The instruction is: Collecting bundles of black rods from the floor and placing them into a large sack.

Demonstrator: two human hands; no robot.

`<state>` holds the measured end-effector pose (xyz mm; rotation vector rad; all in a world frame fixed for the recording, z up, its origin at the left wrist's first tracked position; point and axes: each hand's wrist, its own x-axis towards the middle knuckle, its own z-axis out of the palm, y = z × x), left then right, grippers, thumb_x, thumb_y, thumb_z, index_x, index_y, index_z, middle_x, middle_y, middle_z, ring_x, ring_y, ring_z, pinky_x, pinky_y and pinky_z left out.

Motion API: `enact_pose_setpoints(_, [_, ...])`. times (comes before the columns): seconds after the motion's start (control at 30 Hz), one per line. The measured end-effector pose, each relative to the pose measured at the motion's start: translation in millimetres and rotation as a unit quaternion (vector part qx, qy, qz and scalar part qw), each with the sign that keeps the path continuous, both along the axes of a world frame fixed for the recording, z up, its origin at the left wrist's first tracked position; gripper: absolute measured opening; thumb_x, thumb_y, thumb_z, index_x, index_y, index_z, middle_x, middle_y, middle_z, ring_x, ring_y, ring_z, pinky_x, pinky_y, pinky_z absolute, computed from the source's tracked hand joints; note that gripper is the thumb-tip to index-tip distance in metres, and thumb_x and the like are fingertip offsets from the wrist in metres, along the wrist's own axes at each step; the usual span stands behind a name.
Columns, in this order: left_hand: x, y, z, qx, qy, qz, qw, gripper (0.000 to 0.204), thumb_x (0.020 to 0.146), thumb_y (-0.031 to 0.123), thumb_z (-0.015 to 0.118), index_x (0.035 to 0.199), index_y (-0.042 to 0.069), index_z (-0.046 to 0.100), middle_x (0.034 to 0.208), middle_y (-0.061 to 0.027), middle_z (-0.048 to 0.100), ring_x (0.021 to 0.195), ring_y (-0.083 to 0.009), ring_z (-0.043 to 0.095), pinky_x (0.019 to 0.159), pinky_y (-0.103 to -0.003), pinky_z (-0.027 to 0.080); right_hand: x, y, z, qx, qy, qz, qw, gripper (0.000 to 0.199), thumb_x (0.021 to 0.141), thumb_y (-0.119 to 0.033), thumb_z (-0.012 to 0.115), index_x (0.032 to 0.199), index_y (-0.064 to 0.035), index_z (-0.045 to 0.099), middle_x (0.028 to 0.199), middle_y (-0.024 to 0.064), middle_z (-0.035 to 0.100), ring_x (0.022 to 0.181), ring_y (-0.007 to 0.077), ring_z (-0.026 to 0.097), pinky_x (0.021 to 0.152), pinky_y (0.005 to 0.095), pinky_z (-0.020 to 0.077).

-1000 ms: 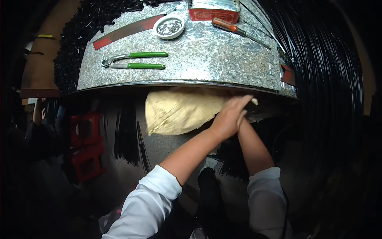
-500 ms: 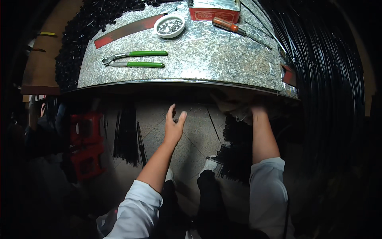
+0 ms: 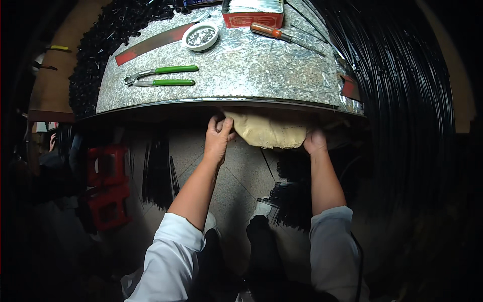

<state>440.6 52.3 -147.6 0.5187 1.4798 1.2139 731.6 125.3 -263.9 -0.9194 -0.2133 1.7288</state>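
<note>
A pale yellow cloth piece (image 3: 269, 132) with a stitched line and a frayed lower edge hangs just under the table's front edge, between my two hands. At its left end my left hand (image 3: 217, 140) is closed, thumb and fingers gripping the cloth's side. My right hand (image 3: 315, 143) grips the opposite end, its fingertips partly hidden behind the cloth. The cloth's upper part disappears in shadow beneath the tabletop. On the speckled table (image 3: 266, 80) above lie pincers (image 3: 173, 75) with green handles, beyond my left hand.
A white bowl (image 3: 201, 49) of small bits, a red box (image 3: 251, 21), an orange-handled screwdriver (image 3: 266, 30) and a long red-ended strip (image 3: 151, 48) lie farther back. Long black rods (image 3: 402, 75) drape over the right side. Red stools (image 3: 106, 166) and another person's hand (image 3: 52, 142) are at left.
The cloth has come out from the shadow at right into view. My left hand has risen and closed on its left end; my right hand has shifted slightly left and shows more.
</note>
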Motion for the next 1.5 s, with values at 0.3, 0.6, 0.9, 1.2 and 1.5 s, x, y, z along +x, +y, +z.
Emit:
enact_pose_setpoints(0.3, [-57,-27,-13,0.063,0.384,0.088,0.917,0.020,0.092,0.016,0.060,0.095,-0.004,0.064,0.082,-0.0064,0.067,0.075,-0.0097,0.060,0.069,-0.026,0.048,2,-39,5,-0.021,-0.085,0.009,0.996,0.037,0.096,-0.020,0.054,0.128,-0.0013,0.052,0.123,0.0075,0.058,0.113,0.0213,0.054,0.100,0.0372,0.0409])
enact_pose_setpoints(0.6, [-196,-119,-32,-0.009,0.252,0.274,0.928,0.030,0.095,0.023,0.057,0.100,-0.006,0.064,0.089,-0.0062,0.066,0.072,-0.0142,0.059,0.067,-0.029,0.048,-54,-90,36,0.166,-0.481,0.127,0.852,0.014,0.085,-0.010,0.059,0.088,0.0030,0.064,0.072,0.0092,0.061,0.071,0.0131,0.057,0.067,0.0304,0.0461])
enact_pose_setpoints(0.9, [-225,-137,74,0.023,0.532,0.187,0.825,0.042,0.095,0.035,0.052,0.086,-0.004,0.063,0.074,-0.0145,0.064,0.068,-0.0186,0.059,0.065,-0.033,0.046,-98,-60,96,0.124,-0.514,0.186,0.828,0.041,0.089,-0.034,0.064,0.078,0.0053,0.063,0.068,0.0106,0.057,0.065,0.0118,0.052,0.062,0.0370,0.0435])
enact_pose_setpoints(1.2, [-273,-222,21,0.023,-0.134,0.393,0.910,0.052,0.103,0.036,0.030,0.127,-0.008,0.046,0.126,-0.0180,0.057,0.110,-0.0326,0.060,0.095,-0.044,0.050,-73,-190,1,-0.180,-0.239,0.051,0.953,0.065,0.083,-0.073,0.048,0.107,-0.0131,0.058,0.053,-0.0072,0.016,0.042,0.0085,0.020,0.039,0.0281,0.0191])
enact_pose_setpoints(1.5, [-219,-286,79,-0.044,-0.141,0.474,0.868,0.054,0.103,0.040,0.029,0.131,-0.003,0.047,0.134,-0.0156,0.052,0.121,-0.0303,0.052,0.100,-0.047,0.045,-233,-397,-35,-0.294,-0.005,0.315,0.902,0.079,0.087,-0.068,0.046,0.139,-0.0089,0.041,0.132,0.0147,0.054,0.129,0.0309,0.039,0.104,0.0524,0.0260])
